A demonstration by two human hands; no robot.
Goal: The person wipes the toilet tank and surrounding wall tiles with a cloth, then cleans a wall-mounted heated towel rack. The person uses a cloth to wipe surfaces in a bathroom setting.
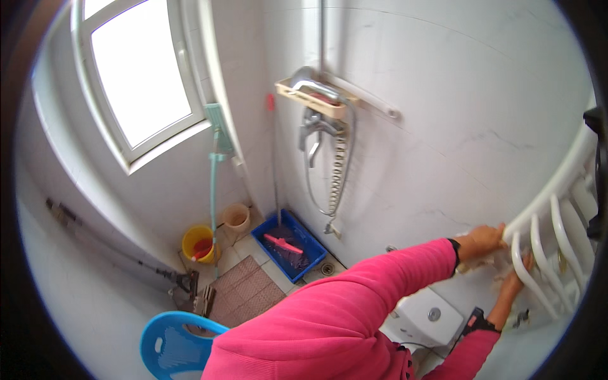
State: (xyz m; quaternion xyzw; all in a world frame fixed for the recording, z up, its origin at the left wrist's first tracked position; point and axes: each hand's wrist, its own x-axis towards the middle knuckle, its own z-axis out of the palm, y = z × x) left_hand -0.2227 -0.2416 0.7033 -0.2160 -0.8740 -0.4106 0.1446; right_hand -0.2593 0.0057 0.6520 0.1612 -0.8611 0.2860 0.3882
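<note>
A white towel radiator (537, 253) with curved bars is mounted on the wall at the right. My left hand (482, 244) is closed at its left upright, its fingertips partly hidden. Below that hand hangs something pale and blurred (476, 265), too unclear to name. Lower down, my right hand (512, 280) reaches in at the first curved bar, its fingers bent around it and partly covered by it. Both arms wear pink sleeves, with a dark band at each wrist.
A white toilet tank (432, 315) stands below my arms. A shower mixer (313, 126) hangs under a beige shelf (316, 101). On the floor are a blue tray (308, 235), a yellow bucket (190, 244) and a brown mat (247, 294). A blue plastic chair (166, 342) is at lower left.
</note>
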